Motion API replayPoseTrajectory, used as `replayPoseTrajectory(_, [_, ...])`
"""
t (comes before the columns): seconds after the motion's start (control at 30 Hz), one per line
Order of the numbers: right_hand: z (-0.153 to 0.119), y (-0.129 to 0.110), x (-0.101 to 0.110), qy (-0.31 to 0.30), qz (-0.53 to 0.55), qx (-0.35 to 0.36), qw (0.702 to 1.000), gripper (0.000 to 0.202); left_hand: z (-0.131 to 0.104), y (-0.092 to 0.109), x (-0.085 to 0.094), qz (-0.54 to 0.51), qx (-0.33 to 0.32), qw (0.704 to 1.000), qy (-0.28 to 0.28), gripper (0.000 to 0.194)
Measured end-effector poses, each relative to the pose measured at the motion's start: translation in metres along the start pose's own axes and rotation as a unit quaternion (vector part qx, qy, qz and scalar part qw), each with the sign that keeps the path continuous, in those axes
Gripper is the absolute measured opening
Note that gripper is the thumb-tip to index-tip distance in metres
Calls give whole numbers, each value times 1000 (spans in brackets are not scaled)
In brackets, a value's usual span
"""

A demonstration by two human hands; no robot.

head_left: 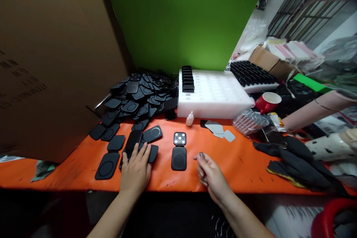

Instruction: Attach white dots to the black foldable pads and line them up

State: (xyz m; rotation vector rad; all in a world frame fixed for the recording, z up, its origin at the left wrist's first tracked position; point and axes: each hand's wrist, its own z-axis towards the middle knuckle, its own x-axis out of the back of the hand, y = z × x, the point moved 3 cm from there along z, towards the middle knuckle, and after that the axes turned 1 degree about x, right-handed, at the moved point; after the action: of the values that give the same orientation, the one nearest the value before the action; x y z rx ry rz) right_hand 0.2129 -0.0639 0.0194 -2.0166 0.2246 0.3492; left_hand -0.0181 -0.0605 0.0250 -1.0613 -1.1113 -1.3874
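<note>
My left hand (136, 169) lies palm down with its fingers stretched over several black folding charging pads (134, 140). Beside it, to the left, an unfolded black pad (106, 165) with a ring mark lies flat. My right hand (210, 174) is closed in a pinch above the orange table cover (164, 178); a small greyish piece shows at the fingertips, too small to name. Between my hands lies another unfolded charging pad (179, 158), its upper square showing several white dots. A small white dropper bottle (190, 118) stands behind it, with thin grey square plates (217, 129) to the right.
A large heap of black charging pads (139, 95) lies at the back left, beside a tall cardboard box (55, 63). At the back stands a white foam tray (214, 108) with a row of black pieces. Farther right are a red mug (267, 102) and dark gloves (298, 160).
</note>
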Motion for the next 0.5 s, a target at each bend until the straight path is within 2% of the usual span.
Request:
replayPoseTrajectory(0.07, [0,2,-1,-3,-36,12,999,29,6,0,8,-34,-14,999,33,49])
replayPoseTrajectory(0.13, [1,3,0,-6,-85,40,996,29,12,-2,21,-83,7,994,68,46])
replayPoseTrajectory(0.2, [0,3,0,-8,-141,77,987,29,18,-7,34,-133,74,986,68,42])
replayPoseTrajectory(0.3, [-2,-1,-2,-21,-202,114,973,28,25,-12,47,-179,179,967,29,40])
replayPoseTrajectory(0.43, [-5,-5,-5,-28,-246,124,961,27,23,-9,45,-207,199,958,1,40])
replayPoseTrajectory(0.5, [-5,-6,-5,-24,-257,126,958,26,16,-9,40,-214,203,955,19,39])
